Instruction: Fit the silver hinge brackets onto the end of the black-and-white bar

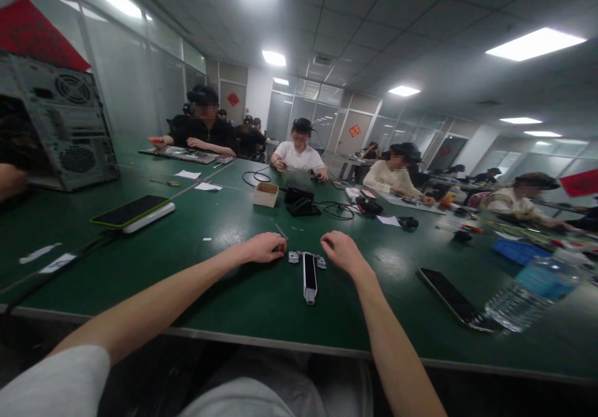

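On the green table (219,317) in front of me lies a slim white device with a black strip (308,277), its narrow end towards me. Small silver metal brackets (294,257) stick out at both sides of its far end. My left hand (265,247) rests just left of the brackets, its fingers curled in together with no object visible in them. To the right, my right hand (344,252) is held close to the other bracket, fingers bent but apart and holding nothing. Neither hand visibly touches the device.
Ahead stand a small cardboard box (266,195) and a black device (300,197) with cables. A phone (454,298) and a water bottle (530,292) lie at the right. A green-edged black slab (133,210) and a computer case (70,124) are left. Several people sit around.
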A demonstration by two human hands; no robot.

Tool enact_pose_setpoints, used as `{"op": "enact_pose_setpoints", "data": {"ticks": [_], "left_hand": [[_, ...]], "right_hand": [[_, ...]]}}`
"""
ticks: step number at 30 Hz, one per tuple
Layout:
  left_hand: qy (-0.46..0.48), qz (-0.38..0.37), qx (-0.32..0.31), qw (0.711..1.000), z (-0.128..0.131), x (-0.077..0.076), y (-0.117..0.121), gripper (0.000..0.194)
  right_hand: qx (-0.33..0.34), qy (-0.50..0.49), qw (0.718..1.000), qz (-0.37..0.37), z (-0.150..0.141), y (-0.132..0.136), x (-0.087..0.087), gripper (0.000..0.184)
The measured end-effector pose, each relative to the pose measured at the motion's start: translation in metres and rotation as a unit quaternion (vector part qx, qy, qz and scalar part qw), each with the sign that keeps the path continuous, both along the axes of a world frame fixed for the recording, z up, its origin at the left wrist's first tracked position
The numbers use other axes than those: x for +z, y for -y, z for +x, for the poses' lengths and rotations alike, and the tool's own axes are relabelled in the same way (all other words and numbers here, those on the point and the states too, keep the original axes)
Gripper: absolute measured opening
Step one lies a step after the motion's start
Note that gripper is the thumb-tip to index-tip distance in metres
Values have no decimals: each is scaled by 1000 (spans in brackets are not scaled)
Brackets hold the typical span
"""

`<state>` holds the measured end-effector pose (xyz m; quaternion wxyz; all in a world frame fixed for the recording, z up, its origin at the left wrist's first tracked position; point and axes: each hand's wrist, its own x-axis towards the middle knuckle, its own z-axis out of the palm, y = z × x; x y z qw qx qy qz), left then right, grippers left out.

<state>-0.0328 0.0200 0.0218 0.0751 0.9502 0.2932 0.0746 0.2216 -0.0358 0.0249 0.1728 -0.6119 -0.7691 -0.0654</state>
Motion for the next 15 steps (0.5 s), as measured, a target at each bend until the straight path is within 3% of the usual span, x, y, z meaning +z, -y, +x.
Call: {"op": "enact_pose_setpoints", "data": {"ticks": [6, 15], "left_hand": [[44, -22, 36, 998, 4, -5, -2, 10], [196, -53, 31, 979, 23, -32, -2, 11]], "right_hand": [[11, -14, 1000, -6, -1, 0, 0, 20], [-5, -22, 1000, -20, 0, 2, 4, 21]]}}
